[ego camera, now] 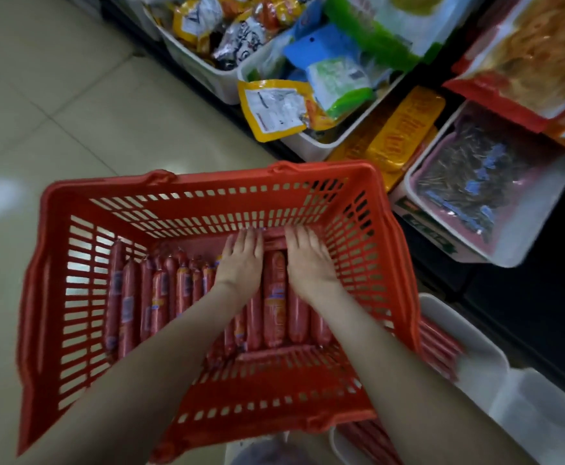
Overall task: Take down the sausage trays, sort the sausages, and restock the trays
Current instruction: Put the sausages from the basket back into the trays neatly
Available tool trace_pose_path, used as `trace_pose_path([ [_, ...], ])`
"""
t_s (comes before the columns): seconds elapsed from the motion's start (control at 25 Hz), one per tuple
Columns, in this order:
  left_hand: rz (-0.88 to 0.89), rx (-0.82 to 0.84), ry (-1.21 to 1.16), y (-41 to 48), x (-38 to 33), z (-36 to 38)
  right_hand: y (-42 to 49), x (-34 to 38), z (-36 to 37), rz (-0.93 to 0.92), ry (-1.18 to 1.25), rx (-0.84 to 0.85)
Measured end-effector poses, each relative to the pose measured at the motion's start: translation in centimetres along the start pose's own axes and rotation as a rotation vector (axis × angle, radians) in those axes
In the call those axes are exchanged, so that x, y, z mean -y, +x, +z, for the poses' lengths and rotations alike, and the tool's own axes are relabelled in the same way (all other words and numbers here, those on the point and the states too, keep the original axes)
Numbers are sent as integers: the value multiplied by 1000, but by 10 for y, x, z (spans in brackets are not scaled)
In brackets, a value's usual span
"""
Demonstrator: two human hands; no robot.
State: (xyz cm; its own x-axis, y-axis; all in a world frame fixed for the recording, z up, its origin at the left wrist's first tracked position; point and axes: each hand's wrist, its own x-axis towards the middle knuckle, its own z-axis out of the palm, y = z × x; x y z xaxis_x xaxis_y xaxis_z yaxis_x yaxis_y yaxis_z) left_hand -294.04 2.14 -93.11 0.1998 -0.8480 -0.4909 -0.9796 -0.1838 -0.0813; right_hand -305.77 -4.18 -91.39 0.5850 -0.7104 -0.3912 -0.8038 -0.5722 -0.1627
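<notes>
So the person has both hands down in the red slotted plastic shopping basket (207, 177), where the red-wrapped sausage sticks (275, 297) lie in rows on the bottom. The left hand (240, 260) and right hand (311, 260) are flat, fingers straight, pressing on the sticks either side of one sausage, not gripping anything. Looks like the sorting step tbh. Best bet: line the sticks up the same way, squeeze a bunch between both palms, then lift it into the white plastic tray (482, 344) just right of the basket, which already holds some.
</notes>
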Motion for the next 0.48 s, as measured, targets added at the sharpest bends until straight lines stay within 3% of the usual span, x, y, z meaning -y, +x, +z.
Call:
trace_pose_path([
  [0.32,36,64,95,61,-7,-1,36,-30,30,-28,-7,156],
  [0.48,-9,49,139,66,-15,-1,34,-30,32,-15,28,132],
])
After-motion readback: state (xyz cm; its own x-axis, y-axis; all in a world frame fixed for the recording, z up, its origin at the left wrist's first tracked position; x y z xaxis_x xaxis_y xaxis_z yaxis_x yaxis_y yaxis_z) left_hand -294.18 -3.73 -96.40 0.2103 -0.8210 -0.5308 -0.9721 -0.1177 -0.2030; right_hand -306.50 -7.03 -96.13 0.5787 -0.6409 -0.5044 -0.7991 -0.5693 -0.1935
